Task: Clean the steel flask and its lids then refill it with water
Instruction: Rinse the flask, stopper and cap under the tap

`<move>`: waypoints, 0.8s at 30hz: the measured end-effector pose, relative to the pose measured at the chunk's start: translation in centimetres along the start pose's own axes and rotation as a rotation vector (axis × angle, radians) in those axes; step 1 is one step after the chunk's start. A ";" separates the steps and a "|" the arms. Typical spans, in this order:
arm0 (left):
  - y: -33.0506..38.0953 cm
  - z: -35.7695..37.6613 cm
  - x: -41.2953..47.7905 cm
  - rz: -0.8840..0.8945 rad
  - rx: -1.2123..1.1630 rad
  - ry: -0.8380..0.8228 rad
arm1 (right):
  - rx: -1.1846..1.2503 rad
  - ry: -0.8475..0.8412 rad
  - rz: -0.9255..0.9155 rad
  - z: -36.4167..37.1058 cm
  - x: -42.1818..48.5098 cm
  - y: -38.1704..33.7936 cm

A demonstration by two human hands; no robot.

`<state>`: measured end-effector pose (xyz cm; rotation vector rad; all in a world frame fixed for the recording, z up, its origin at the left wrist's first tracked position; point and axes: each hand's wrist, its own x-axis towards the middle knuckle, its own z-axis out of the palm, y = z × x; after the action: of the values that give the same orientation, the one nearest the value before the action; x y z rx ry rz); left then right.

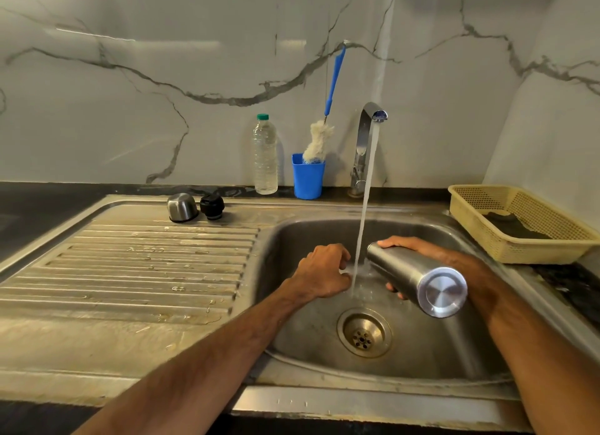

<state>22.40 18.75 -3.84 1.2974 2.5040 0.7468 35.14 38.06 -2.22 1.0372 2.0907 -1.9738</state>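
Note:
My right hand (409, 244) grips the steel flask (412, 277), which lies tilted over the sink basin (454, 337) with its flat base toward me and its mouth toward the water stream. The tap (365, 136) runs, and the stream falls just left of the flask. My left hand (324, 270) is in the stream with fingers curled; whether it holds anything is hidden. The steel cap (181, 207) and the black inner lid (212, 206) stand on the drainboard at the back.
A ribbed drainboard (130, 272) lies left of the basin. A clear plastic water bottle (265, 155) and a blue cup (307, 176) holding a bottle brush (319, 142) stand by the wall. A yellow basket (519, 220) sits at the right.

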 end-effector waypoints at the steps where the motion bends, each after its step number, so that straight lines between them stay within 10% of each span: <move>1: 0.0 -0.1 0.0 0.004 0.005 -0.003 | 0.005 -0.008 0.002 0.1 -0.2 -0.2; 13: 0.0 0.0 0.0 0.003 0.033 -0.038 | -0.019 0.094 0.069 0.8 -1.4 -1.0; 24: -0.3 -0.1 -0.1 -0.015 0.039 -0.002 | -0.581 0.269 -0.137 3.7 0.3 -0.4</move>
<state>22.17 18.51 -3.94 1.2895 2.5364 0.6963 33.31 34.88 -2.59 1.0915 2.6951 -1.1732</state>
